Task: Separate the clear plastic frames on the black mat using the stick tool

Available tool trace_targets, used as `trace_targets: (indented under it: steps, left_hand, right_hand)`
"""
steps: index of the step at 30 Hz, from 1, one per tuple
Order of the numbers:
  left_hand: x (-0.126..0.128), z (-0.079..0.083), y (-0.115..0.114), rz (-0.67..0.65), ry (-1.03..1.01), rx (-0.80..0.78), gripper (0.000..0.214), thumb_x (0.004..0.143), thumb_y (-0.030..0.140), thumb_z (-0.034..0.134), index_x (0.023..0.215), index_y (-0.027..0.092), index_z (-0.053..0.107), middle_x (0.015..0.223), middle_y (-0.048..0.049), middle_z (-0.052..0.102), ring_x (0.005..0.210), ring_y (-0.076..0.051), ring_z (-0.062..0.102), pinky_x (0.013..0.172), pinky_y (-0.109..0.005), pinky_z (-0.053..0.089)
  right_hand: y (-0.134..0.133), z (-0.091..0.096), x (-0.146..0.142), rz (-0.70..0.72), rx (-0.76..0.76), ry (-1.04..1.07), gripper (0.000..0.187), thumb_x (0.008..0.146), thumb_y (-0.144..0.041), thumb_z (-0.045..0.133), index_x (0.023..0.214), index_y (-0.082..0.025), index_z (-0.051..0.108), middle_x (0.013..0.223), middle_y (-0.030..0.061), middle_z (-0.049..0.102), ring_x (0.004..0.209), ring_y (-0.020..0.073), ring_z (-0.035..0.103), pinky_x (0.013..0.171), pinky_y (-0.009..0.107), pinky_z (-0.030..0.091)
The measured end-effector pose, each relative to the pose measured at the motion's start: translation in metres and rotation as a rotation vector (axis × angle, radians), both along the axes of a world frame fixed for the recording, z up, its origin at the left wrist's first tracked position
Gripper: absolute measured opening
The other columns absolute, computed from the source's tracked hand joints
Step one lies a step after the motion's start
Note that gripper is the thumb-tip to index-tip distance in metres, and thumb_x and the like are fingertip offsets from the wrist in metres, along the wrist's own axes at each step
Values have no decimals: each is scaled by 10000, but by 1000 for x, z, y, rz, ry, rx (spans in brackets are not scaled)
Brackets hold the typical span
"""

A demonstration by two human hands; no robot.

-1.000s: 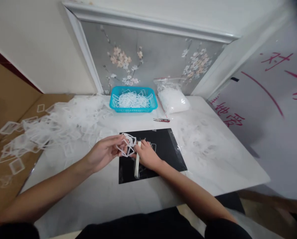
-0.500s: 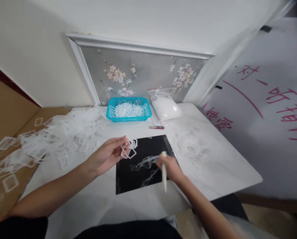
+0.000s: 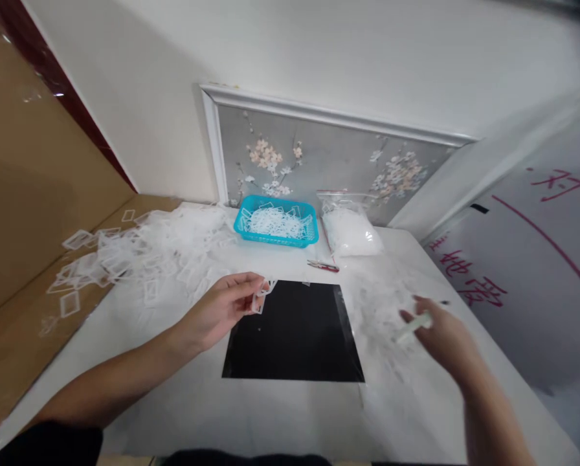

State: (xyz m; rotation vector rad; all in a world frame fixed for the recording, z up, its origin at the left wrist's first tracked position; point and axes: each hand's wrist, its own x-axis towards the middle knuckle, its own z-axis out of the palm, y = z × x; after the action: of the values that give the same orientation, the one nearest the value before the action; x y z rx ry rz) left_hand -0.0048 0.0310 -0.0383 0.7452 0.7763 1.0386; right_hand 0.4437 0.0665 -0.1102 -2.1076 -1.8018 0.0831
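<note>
My left hand (image 3: 226, 309) pinches a small cluster of white plastic frames (image 3: 261, 296) just over the upper left corner of a black mat (image 3: 294, 333). My right hand (image 3: 438, 333) is out to the right of the mat, over a thin heap of white plastic scraps (image 3: 377, 304), and it holds a white stick-like tool (image 3: 413, 328). The hand is blurred by motion. The mat's surface is bare.
A blue basket (image 3: 276, 223) of white frames stands at the back by the wall, with a clear bag (image 3: 351, 228) of white pieces to its right. Small red snips (image 3: 323, 265) lie behind the mat. A large pile of frames (image 3: 139, 255) spreads over the table's left side onto cardboard (image 3: 22, 310).
My right hand has swept from the mat to the right with the tool, and the thin scraps that lay on the mat are gone from it. My left hand still holds the frames.
</note>
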Motion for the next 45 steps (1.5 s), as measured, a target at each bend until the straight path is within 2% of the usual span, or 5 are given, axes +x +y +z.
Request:
trace_targets:
  steps: [4,19,27,38,45]
  left_hand:
    - [-7,0,5,-19,68,13,176,849,307,741,787,147,702,872,-17,619,659,-63,500,644,-195,384]
    - [-2,-10,5,-98,900,738,173,913,302,614,898,224,768,853,-46,723,788,-189,619,766,-295,436]
    - [45,-12,39,26,984,904,192,913,342,621,889,231,776,855,-44,759,732,-191,629,726,-300,436]
    - [277,-44,93,-351,995,1335,210,879,291,644,809,151,784,947,-174,686,1004,-304,583,953,-453,332]
    - [260,-44,93,-423,967,1253,459,936,455,563,635,146,721,655,-95,649,807,-244,601,871,-396,375]
  right_hand:
    - [-7,-21,-111,510,-178,64,243,843,-176,490,1004,-218,666,1272,160,663,1160,307,637,939,457,487]
    - [-22,35,-279,402,-495,1913,264,828,-441,732,969,-220,761,995,42,762,966,188,685,929,362,513]
    - [-28,22,-207,-150,57,2021,130,801,-369,741,819,-249,696,1086,17,734,1044,202,658,890,363,531]
    - [-140,34,-101,-384,700,1753,101,764,-347,756,792,-255,728,1024,25,713,1019,206,642,933,394,498]
    - [-140,22,-105,-421,745,1818,102,731,-315,803,745,-236,740,841,-9,676,802,140,598,895,325,469]
